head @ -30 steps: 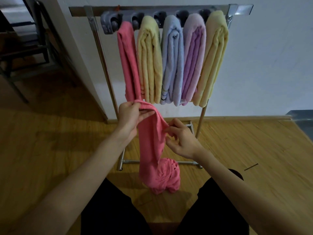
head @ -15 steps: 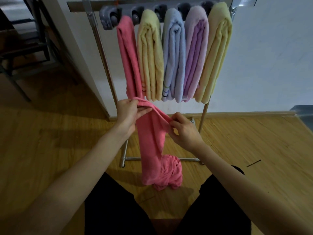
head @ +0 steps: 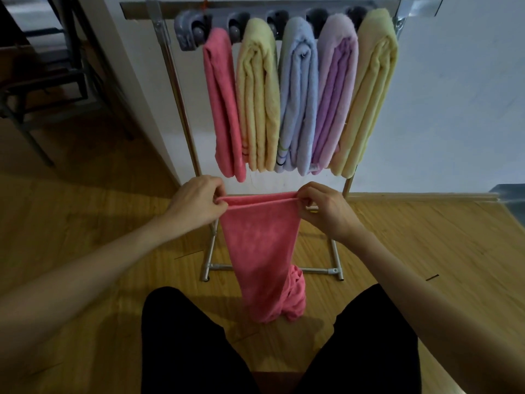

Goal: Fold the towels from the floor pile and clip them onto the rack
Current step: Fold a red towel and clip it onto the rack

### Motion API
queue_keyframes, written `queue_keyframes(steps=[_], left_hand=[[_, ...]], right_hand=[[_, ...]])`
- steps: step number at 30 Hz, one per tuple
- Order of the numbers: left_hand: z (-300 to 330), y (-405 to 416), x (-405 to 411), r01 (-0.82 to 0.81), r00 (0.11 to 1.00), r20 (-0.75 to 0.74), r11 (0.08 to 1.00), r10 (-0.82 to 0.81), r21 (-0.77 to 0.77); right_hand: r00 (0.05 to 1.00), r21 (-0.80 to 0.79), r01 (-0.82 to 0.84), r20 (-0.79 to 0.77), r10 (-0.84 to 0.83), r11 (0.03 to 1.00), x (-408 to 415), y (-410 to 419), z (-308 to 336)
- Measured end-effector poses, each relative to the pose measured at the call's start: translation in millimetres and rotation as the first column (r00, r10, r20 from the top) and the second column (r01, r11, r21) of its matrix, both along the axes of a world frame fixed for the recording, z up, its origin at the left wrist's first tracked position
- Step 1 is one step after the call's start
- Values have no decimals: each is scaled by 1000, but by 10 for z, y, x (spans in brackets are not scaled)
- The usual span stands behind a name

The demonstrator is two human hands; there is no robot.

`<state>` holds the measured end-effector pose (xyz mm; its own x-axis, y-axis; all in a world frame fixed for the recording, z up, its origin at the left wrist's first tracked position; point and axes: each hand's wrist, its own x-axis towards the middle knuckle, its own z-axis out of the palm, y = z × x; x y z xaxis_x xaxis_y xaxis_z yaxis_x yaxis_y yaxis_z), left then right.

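Note:
A pink towel hangs between my hands, its doubled top edge pulled flat and level. My left hand pinches the left corner and my right hand pinches the right corner. The towel's lower end lies bunched on the floor between my knees. Behind it stands the metal rack with a grey clip bar along the top. Several folded towels hang clipped there: pink, yellow, blue, lilac and pale yellow. The leftmost clip holds nothing.
The rack's base frame rests on the wooden floor against a white wall. A dark metal chair stands at the back left beyond a wall corner. My black-clad legs fill the bottom of the view.
My hands moved apart and levelled out, spreading the pink towel's top edge from a slanted, bunched strip into a flat, wide band. The lower end stays bunched on the floor.

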<state>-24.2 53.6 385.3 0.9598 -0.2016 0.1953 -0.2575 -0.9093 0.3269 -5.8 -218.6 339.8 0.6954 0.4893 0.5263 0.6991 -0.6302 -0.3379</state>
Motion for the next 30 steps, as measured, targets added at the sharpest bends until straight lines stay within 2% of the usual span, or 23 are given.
queue_keyframes(steps=[6, 12, 17, 21, 25, 27, 30], left_hand=[[354, -25, -4, 220, 965, -124, 972, -229, -83], [722, -155, -84, 454, 856, -190, 875, -480, -168], [860, -283, -142, 602, 711, -421, 797, -564, -52], [824, -338, -161, 669, 676, -483, 738, -556, 88], [855, -319, -106, 757, 610, -559, 620, -561, 205], [840, -331, -102, 801, 589, -470, 552, -657, 233], [759, -312, -106, 822, 507, -131, 432, -852, 370]], right_hand=[[997, 201, 61, 32, -69, 978, -1, -27, 289], [987, 297, 86, 102, -121, 951, 36, 33, 511], [986, 256, 40, 146, -79, 966, 82, 128, 535], [987, 218, -19, 157, -16, 976, 63, 211, 543], [988, 159, -89, 138, 67, 983, 37, 267, 536], [989, 141, -107, 120, 90, 984, 17, 289, 538], [990, 156, -111, 108, 94, 982, -1, 308, 555]])
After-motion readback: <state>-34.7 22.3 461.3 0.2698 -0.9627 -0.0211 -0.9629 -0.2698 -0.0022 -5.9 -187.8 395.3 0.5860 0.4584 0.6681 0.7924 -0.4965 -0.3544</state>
